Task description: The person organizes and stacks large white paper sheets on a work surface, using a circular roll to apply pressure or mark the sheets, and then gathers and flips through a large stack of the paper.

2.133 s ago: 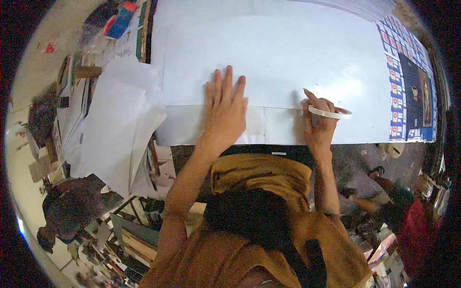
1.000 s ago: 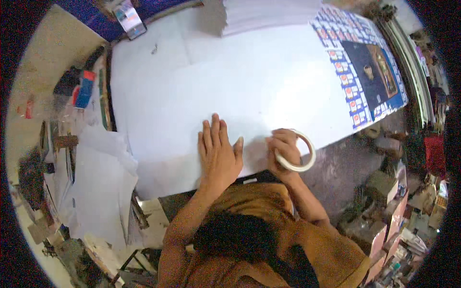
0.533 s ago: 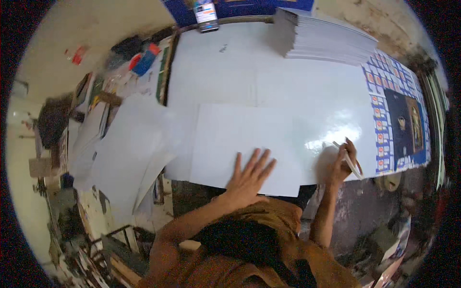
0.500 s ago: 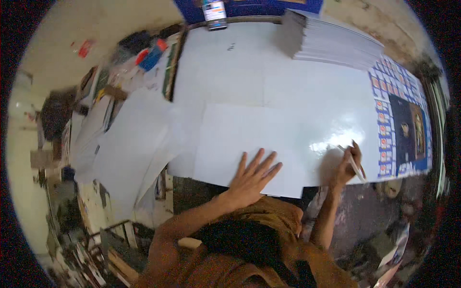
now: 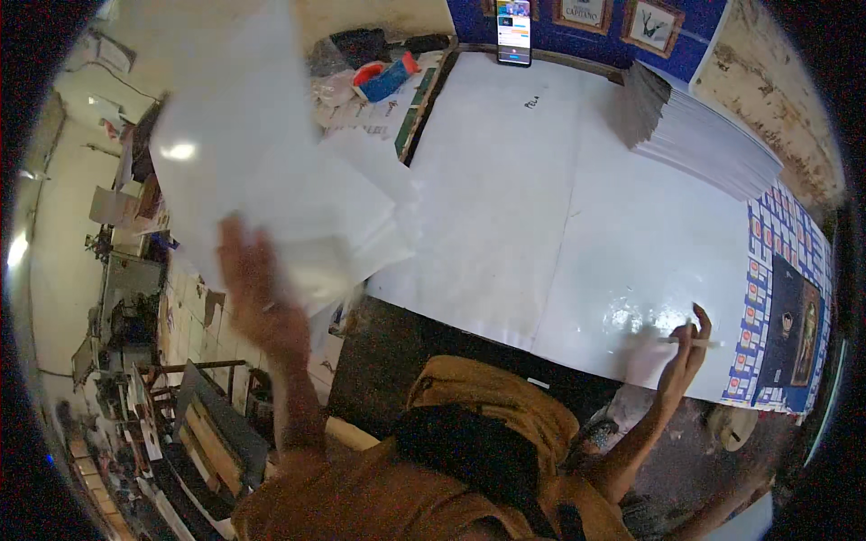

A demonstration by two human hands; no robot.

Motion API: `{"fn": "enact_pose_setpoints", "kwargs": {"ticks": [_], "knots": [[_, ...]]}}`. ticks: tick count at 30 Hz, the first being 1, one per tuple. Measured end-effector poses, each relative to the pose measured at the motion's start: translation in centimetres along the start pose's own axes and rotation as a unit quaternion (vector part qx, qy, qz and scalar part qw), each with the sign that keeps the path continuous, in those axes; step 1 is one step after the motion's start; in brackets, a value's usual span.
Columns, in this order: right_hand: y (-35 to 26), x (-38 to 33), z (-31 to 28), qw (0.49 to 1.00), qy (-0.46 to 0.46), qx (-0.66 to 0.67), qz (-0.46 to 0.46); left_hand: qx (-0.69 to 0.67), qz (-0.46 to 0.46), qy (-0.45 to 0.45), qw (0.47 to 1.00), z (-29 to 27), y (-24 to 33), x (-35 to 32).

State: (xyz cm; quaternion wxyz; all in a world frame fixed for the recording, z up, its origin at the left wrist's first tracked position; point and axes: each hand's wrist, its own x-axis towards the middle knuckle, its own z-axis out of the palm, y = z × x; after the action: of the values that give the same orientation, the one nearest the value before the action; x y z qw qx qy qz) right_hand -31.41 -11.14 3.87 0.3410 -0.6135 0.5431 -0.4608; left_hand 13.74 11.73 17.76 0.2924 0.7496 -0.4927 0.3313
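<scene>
On the left, my left hand, smeared by motion, holds a large white sheet by its near part. The sheet is lifted and tilted over other loose white sheets, hiding part of them. Over the near right of the white-topped table, my right hand is closed around a slim white stick-like tool. Its tip is too small to make out.
A thick stack of white paper stands at the table's far right. Nearer on that side lies a blue-and-white printed sheet with a dark panel. A phone leans at the far edge. A red-and-blue object sits left.
My left hand has left the table, carrying the white sheet from there up and leftward. My right hand stays near the right side with the tool, now turned more level. The view has shifted left.
</scene>
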Motion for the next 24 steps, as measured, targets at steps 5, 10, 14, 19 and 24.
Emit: {"fn": "enact_pose_setpoints", "kwargs": {"ticks": [5, 10, 14, 19, 24], "knots": [[-3.1, 4.8, 2.3, 0.949, -0.136, -0.284, -0.032, 0.03, -0.131, -0.396, 0.908, 4.9, -5.3, -6.7], [0.1, 11.1, 3.2, 0.871, -0.212, -0.434, -0.088, -0.093, -0.155, -0.335, 0.925, 1.8, -3.4, -5.2], [-2.3, 11.1, 3.8, 0.776, -0.266, -0.563, -0.097, -0.404, -0.219, -0.407, 0.79, -3.7, -1.4, -4.3], [-15.1, 9.0, 15.8, 0.82, -0.235, -0.376, -0.363, -0.705, -0.315, -0.432, 0.466, -2.8, -0.5, -11.8], [-26.6, 3.8, 39.5, 0.692, -0.542, -0.071, -0.471, -0.691, -0.473, -0.362, 0.409, 1.1, -1.4, -16.9]]}}
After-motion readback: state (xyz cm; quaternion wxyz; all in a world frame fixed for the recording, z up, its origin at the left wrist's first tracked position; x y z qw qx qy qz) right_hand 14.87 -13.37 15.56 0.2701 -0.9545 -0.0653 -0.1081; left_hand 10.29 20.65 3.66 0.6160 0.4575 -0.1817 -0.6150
